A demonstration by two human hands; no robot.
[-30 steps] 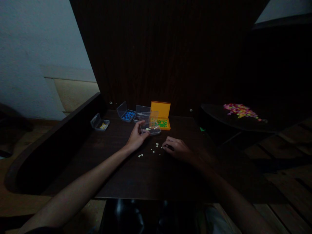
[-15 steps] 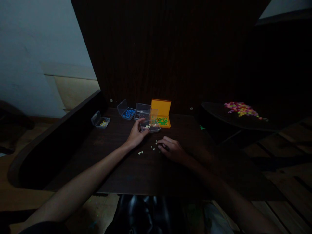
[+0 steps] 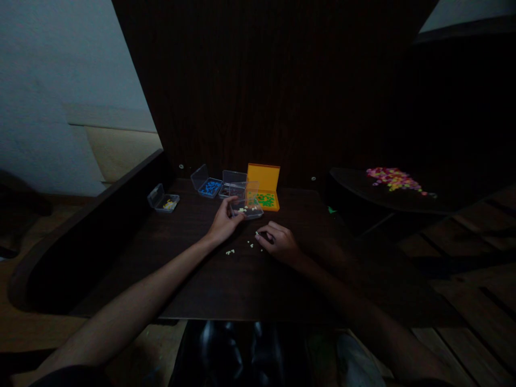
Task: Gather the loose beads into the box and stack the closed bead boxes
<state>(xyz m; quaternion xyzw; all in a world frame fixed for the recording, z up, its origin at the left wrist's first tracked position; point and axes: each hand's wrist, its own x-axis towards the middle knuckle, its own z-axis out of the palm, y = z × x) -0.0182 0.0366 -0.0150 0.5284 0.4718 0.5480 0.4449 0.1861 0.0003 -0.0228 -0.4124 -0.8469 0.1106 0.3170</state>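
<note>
My left hand grips the left side of a clear plastic box with its lid raised; several small cream pieces lie inside. Just right of it, my right hand pinches a small cream piece between thumb and fingertips, near the tabletop. Below the hands, a few loose cream pieces are scattered on the dark wooden table. A small cluster of the same cream pieces sits further left.
Behind stand an open orange box with green pieces and a clear box of blue pieces. To the left is a small clear box with yellow and white pieces. Colourful pieces are heaped on a side shelf at right.
My right hand's fingertips have closed on a cream piece and lifted it slightly from the table. My left hand keeps holding the clear box. The whole view has shifted a little.
</note>
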